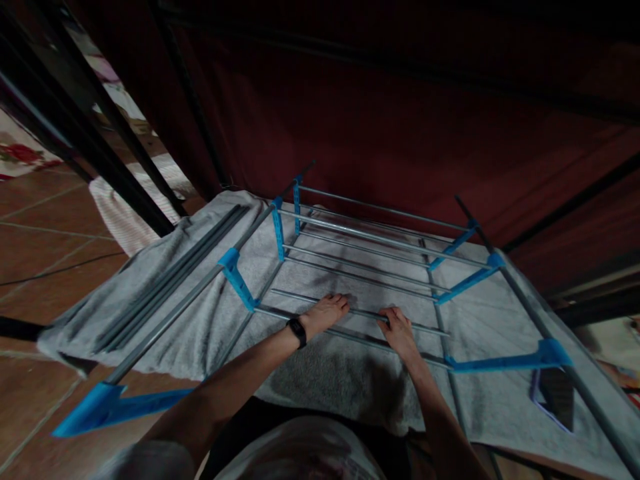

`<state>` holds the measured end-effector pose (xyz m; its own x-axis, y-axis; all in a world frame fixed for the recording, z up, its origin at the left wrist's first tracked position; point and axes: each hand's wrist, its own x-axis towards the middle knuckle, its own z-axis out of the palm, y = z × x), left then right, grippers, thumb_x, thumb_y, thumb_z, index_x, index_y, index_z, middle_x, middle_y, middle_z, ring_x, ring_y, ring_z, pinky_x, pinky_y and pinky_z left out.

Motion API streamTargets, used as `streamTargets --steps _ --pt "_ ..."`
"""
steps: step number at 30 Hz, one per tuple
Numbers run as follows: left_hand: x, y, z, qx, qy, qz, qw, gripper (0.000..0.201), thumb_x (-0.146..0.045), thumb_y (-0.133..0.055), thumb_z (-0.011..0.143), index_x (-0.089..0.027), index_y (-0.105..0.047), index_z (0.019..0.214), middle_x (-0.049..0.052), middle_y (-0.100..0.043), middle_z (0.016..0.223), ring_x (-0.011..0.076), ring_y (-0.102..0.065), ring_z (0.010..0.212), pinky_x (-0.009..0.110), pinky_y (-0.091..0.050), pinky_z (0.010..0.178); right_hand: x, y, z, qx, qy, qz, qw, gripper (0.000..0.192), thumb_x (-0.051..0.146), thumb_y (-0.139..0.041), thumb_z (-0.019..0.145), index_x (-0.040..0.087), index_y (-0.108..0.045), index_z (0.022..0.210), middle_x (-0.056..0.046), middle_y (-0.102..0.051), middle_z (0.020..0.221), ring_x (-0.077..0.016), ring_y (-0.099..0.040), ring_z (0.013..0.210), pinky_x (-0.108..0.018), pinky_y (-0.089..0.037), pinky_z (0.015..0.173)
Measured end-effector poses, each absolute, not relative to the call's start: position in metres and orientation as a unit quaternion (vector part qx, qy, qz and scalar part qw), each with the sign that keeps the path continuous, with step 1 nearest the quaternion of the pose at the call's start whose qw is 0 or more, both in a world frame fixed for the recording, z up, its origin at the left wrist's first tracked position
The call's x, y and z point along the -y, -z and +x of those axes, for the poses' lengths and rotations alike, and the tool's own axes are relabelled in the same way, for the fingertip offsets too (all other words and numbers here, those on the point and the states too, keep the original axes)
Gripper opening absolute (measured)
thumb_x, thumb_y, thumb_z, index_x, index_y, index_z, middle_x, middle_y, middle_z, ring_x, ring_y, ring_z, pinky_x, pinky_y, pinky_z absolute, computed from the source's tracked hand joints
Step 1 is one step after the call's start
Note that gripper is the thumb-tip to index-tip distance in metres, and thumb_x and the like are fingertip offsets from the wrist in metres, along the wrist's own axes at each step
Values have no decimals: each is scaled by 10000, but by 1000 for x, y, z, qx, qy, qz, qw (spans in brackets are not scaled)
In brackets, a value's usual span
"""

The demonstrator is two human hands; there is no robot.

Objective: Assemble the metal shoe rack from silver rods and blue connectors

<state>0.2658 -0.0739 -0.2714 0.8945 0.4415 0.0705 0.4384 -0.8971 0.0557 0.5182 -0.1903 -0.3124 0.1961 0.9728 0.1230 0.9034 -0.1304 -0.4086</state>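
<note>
A rack of grey metal rods (370, 237) and blue plastic brackets (239, 279) lies on a grey towel (200, 327) spread over the floor. My left hand (326, 311), with a black band on its wrist, rests palm down on the nearest rods. My right hand (399, 330) curls its fingers over one of those front rods (425, 328), gripping it. Both hands sit side by side near the rack's front edge.
Several loose grey rods (170, 283) lie on the towel's left part. A phone (555, 393) rests on the towel at the right. Dark red fabric (400, 120) hangs behind. Brown floor tiles (45, 247) and black metal bars (100, 133) are at the left.
</note>
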Motion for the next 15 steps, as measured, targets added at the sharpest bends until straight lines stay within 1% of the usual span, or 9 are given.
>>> streamTargets --steps 3,6,10,15 --pt "75 270 266 -225 -33 974 8 373 -37 -461 957 -182 -640 1251 126 -610 1423 242 -592 1257 392 -486 991 190 313 518 633 -79 -743 202 213 260 -500 969 260 -658 1110 -78 -666 1136 -254 -633 1111 -417 -443 1009" --pt "76 267 264 -238 -28 971 15 356 -50 -454 967 -180 -644 1238 117 -609 1424 237 -587 1258 385 -481 1002 190 315 520 646 -70 -732 203 210 258 -494 973 265 -672 1084 -76 -666 1150 -253 -636 1115 -420 -451 1002" --pt "75 265 256 -298 -32 952 58 406 -27 -445 950 -206 -642 1256 101 -634 1367 219 -604 1222 380 -467 1022 190 317 524 652 -71 -731 190 215 253 -494 979 251 -684 1079 -73 -676 1173 -241 -648 1104 -410 -458 984" --pt "67 268 239 -355 -27 928 105 444 35 -412 901 -197 -685 1162 100 -662 1285 233 -606 1205 431 -424 1091 192 320 533 648 -73 -733 196 214 248 -485 988 250 -679 1080 -56 -700 1184 -227 -656 1096 -395 -458 978"
